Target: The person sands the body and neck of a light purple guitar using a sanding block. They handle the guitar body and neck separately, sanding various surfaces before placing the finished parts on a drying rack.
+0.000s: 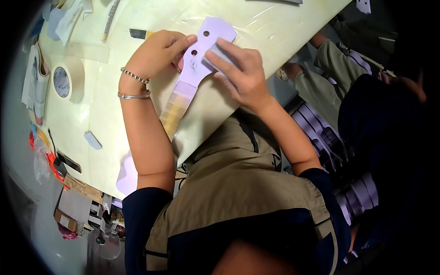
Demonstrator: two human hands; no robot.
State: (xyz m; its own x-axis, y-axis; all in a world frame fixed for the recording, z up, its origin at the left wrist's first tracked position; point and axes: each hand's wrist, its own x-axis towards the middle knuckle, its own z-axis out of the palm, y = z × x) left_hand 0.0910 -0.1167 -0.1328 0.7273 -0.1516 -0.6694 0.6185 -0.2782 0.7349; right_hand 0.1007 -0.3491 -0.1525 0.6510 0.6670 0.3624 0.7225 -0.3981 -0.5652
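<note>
A lavender guitar neck (189,75) lies slantwise on the pale table, its headstock pointing away from me. Two dark holes and a greyish smudge show on the headstock. Below it the fretboard is covered with clear and yellowish tape (173,112). My left hand (167,48) pinches the headstock's left edge, thumb on top, the other fingers partly hidden. In my right hand (243,75) is a grey sanding pad (219,56), pressed flat against the headstock's right side. A lavender rounded piece (127,176) shows beyond my left forearm; I cannot tell whether it joins the neck.
On the table's left are a masking tape roll (68,81), a folded newspaper (36,82), a small grey pad (93,140) and a marker (110,20). Racked lavender necks (316,128) and another person (366,119) are at the right, past the table edge.
</note>
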